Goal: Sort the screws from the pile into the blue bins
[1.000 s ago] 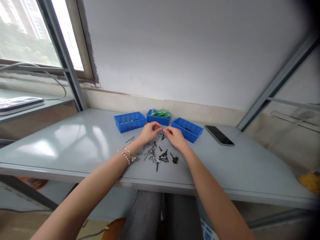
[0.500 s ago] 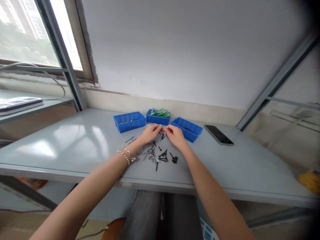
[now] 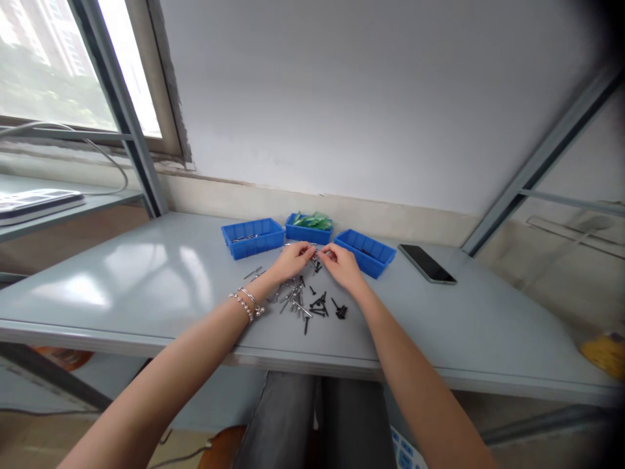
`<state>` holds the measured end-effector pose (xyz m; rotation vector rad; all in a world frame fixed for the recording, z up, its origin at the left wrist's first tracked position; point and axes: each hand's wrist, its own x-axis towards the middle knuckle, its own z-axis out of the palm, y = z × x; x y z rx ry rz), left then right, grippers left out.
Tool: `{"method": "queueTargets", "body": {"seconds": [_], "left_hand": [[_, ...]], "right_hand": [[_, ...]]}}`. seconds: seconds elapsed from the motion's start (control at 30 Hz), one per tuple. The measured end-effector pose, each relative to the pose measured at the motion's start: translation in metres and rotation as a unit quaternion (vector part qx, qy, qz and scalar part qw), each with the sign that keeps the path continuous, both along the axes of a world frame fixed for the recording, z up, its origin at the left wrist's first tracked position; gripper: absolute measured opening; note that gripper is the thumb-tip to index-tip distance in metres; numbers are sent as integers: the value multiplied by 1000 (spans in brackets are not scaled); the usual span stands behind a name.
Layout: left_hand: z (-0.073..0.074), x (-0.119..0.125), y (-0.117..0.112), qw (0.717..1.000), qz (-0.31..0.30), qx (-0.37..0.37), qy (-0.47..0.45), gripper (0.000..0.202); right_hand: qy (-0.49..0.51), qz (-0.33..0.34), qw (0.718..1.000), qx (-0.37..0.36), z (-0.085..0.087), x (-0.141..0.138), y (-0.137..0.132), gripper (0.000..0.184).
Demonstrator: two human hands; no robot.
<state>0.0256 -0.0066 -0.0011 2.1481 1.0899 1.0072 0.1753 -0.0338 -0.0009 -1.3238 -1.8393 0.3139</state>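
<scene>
My left hand [image 3: 291, 261] and my right hand [image 3: 342, 266] meet at the table's middle, fingertips nearly touching, just in front of the blue trays. A thin silver pin [image 3: 299, 245] lies level across the top of my left fingers, pinched there. What my right fingertips hold is hidden. Below the hands lies a loose scatter of silver rivets [image 3: 295, 301] and black screws [image 3: 319, 305]. A few more silver pieces [image 3: 252, 273] lie left of my left hand. Beaded bracelets [image 3: 246, 302] circle my left wrist.
Three blue plastic trays stand along the wall: the left tray [image 3: 252, 238], the middle tray [image 3: 308, 229] with green items, the right tray [image 3: 365, 254]. A black phone [image 3: 427, 264] lies to the right on the grey table [image 3: 97, 293]. A window is at left.
My hands have drawn slightly closer together, and the thin silver pin now shows level above my left fingers. The camera view has shifted slightly.
</scene>
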Motion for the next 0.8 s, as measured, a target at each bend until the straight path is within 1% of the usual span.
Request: {"method": "queueTargets", "body": {"seconds": [0.17,0.37,0.47,0.53,0.63,0.7,0.8], "left_hand": [[0,1,0,1000,-6,0,-11,25],[-4,2,2,1000,-22,8,-12,20],[-5,1,1,999,-15,40,24,20],[-7,0,2,994,-14,77,70,20],[-9,-4,4,985,-16,115,130,19],[-11,-6,5,981,-20,117,156,19],[-12,-7,6,977,-42,95,186,21]], "right_hand": [[-13,6,1000,-5,0,0,-1,21],[-15,2,1000,10,3,1,-1,21],[-19,-15,999,29,5,4,0,21],[-35,-47,997,45,6,9,1,21],[-73,-134,987,54,9,18,1,20],[-93,-191,976,46,11,23,-1,19],[-98,-246,964,28,14,26,-4,20]]}}
